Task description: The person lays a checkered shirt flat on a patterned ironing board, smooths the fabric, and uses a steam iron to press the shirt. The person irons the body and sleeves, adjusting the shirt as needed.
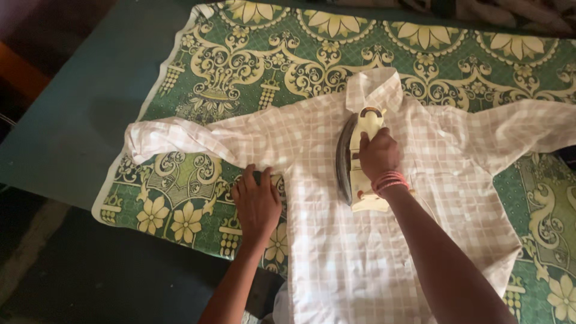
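- Shirt (360,240): hem cut off by the bottom edge; right sleeve end cut off by the right edge.
- Iron (359,157): handle hidden under the right hand (378,155); soleplate face unseen.
- Patterned cloth (240,60): part beneath the shirt hidden; far side cut off.
- Both forearms below the shirt: cut off.

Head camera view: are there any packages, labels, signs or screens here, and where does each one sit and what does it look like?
None in view: no package, label, sign or screen.
Only a checked shirt spread on a green and cream patterned cloth.
The right hand grips a cream iron on the shirt.
The left hand presses flat at the shirt's edge.
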